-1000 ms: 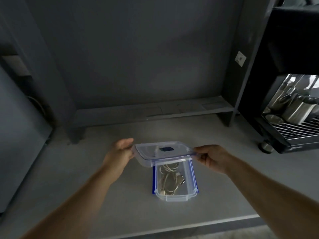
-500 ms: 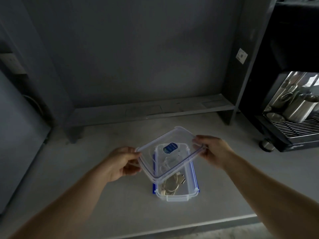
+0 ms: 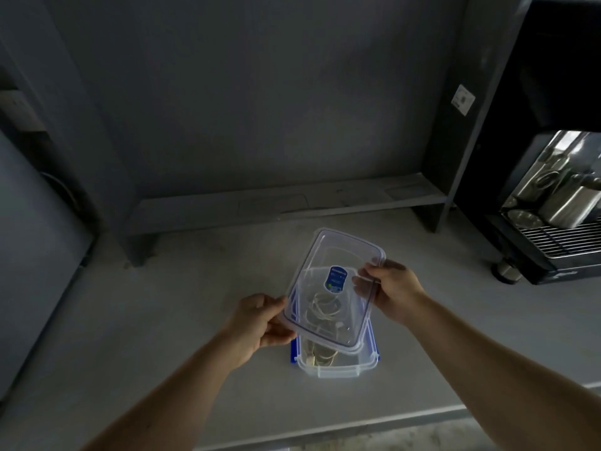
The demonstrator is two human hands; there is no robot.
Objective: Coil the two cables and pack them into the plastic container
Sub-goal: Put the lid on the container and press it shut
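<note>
Just left of frame centre, the left hand (image 3: 260, 323) is pinching the near-left corner of the clear lid (image 3: 338, 252), thumb on top. The lid, bearing a blue sticker (image 3: 337, 279), is hanging tilted and askew above the plastic container (image 3: 338, 369). The container is sitting on the grey desk (image 3: 162, 320) in the lower middle of the frame, its blue latches folded out. Pale cables (image 3: 320, 358) are lying looped inside, showing through the clear plastic. To the right, the right hand (image 3: 390, 291) is gripping the lid's right edge. Packing appears finished and closing is under way. The next move likely calls for squaring the lid with the rim, lowering it flat and snapping the latches. At far right, a coffee machine (image 3: 553, 206) is standing.
</note>
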